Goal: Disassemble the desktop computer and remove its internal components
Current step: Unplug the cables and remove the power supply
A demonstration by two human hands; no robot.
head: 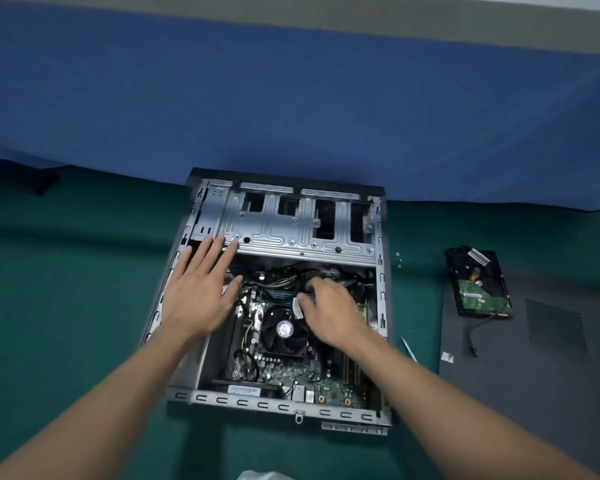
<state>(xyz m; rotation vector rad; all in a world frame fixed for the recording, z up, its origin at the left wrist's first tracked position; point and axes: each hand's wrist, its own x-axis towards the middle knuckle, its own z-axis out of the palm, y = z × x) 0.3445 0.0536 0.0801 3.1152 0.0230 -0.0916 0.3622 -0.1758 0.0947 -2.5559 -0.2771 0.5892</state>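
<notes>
An open desktop case [381, 282] lies flat on the green mat, its silver drive cage [291, 230] across the far end. Inside are the green motherboard [312, 375], a black CPU fan [284, 329] and a bundle of cables [278, 282]. My left hand [201, 289] hovers flat with spread straight fingers over the case's left side, fingertips at the cage's near edge. My right hand [329, 306] reaches into the middle, fingers curled down among the cables just beyond the fan; what they grip is hidden.
A removed hard drive [478, 285] with a trailing cable lies on the dark side panel [534, 375] at the right. A thin white tool [408, 348] and small screws [398, 259] lie between case and panel. A blue partition stands behind; a black object [32, 181] sits far left.
</notes>
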